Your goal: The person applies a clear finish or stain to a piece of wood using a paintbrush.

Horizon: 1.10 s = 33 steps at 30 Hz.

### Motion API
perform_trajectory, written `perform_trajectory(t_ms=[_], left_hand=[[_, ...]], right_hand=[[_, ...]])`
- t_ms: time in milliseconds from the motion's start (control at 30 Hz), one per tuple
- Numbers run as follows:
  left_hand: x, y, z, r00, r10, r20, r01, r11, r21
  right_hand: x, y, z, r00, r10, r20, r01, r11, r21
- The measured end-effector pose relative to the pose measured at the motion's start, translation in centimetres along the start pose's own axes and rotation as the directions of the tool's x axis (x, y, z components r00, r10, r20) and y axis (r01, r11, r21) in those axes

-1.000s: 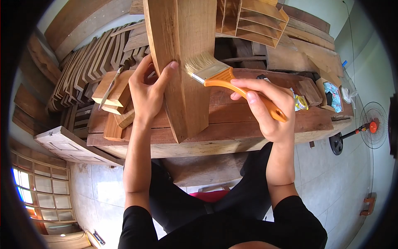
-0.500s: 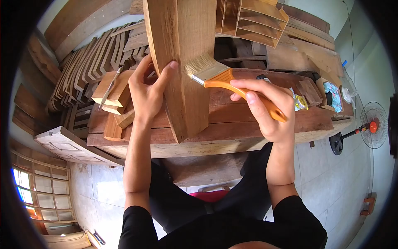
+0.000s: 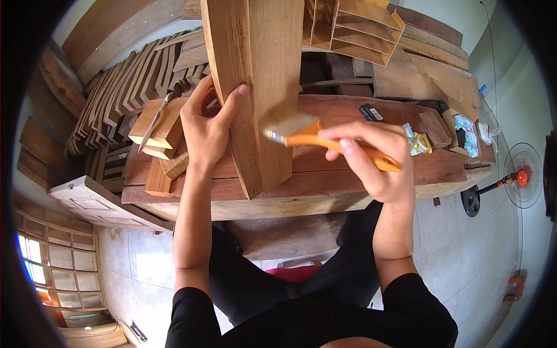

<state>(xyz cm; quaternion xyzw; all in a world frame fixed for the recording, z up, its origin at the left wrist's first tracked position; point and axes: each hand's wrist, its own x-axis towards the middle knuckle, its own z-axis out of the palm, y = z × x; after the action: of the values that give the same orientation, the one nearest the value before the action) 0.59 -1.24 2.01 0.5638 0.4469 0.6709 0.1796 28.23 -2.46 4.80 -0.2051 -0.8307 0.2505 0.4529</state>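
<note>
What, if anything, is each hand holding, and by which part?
The right hand holds the brush by its orange handle; the left hand holds the wooden piece by its left edge.

A long, angled brown wooden workpiece (image 3: 272, 64) rests on a thick reddish-brown wooden bench (image 3: 336, 162). Left of the workpiece are rectangular tan wooden blocks (image 3: 166, 134); at its right side, a flat orange-handled paintbrush (image 3: 304, 139); behind, rightward, a tan wooden compartmented rack (image 3: 362, 28).

- We looked through one head-worn camera, facing forward and steeply down.
- We had the left hand (image 3: 206, 127) and right hand (image 3: 389, 142) near, by the bench (image 3: 331, 180).
- We saw wide, lines bowing outward.
</note>
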Motion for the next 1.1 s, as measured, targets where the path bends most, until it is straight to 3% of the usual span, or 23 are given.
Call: perform_trajectory(t_ms=[100, 200, 333, 467, 533, 633, 733, 800, 933, 1067, 1100], left_hand=[[-0.1, 0.0, 0.3, 1.0, 0.015, 0.007, -0.014, 0.999, -0.037], [-0.5, 0.9, 0.5, 0.999, -0.016, 0.035, 0.017, 0.999, -0.043], [-0.6, 0.8, 0.6, 0.999, 0.022, 0.045, -0.021, 1.0, -0.02], [-0.9, 1.2, 0.9, 0.997, 0.037, 0.066, -0.037, 0.999, -0.004], [-0.8, 1.3, 0.9, 0.996, 0.055, 0.071, -0.055, 0.999, -0.002], [-0.8, 1.0, 0.9, 0.994, 0.076, 0.076, -0.076, 0.997, -0.004], [-0.9, 1.4, 0.9, 0.993, 0.059, 0.102, -0.06, 0.998, 0.001], [-1.2, 1.7, 1.1, 0.99, 0.079, 0.112, -0.08, 0.997, 0.001], [-1.3, 2.3, 1.3, 0.978, 0.134, 0.16, -0.137, 0.991, 0.007], [-1.3, 2.2, 1.2, 0.977, 0.132, 0.169, -0.133, 0.991, -0.002], [-1.3, 2.1, 1.2, 0.98, 0.123, 0.157, -0.123, 0.992, -0.01]], right_hand=[[-0.3, 0.8, 0.3, 0.994, -0.008, 0.11, 0.01, 1.0, -0.017], [-0.1, 0.4, 1.1, 0.986, 0.07, -0.149, -0.045, 0.985, 0.166], [0.7, -0.6, 0.8, 0.906, -0.11, -0.408, 0.16, 0.983, 0.088], [0.8, -1.0, 0.8, 0.961, -0.147, -0.236, 0.134, 0.988, -0.072], [0.6, -0.9, 0.4, 0.959, -0.244, -0.144, 0.217, 0.959, -0.181], [-0.7, -1.2, -1.4, 0.974, -0.211, -0.086, 0.203, 0.975, -0.091], [-0.2, -1.4, -0.4, 0.898, -0.17, -0.405, 0.154, 0.985, -0.071], [0.5, -1.3, 0.0, 0.87, -0.174, -0.46, 0.156, 0.985, -0.078], [0.2, -1.3, -0.3, 0.916, -0.304, -0.261, 0.285, 0.952, -0.11], [0.7, -0.2, -0.9, 0.836, -0.139, -0.531, 0.156, 0.988, -0.013], [0.6, -0.1, -0.8, 0.852, -0.146, -0.503, 0.165, 0.986, -0.006]])
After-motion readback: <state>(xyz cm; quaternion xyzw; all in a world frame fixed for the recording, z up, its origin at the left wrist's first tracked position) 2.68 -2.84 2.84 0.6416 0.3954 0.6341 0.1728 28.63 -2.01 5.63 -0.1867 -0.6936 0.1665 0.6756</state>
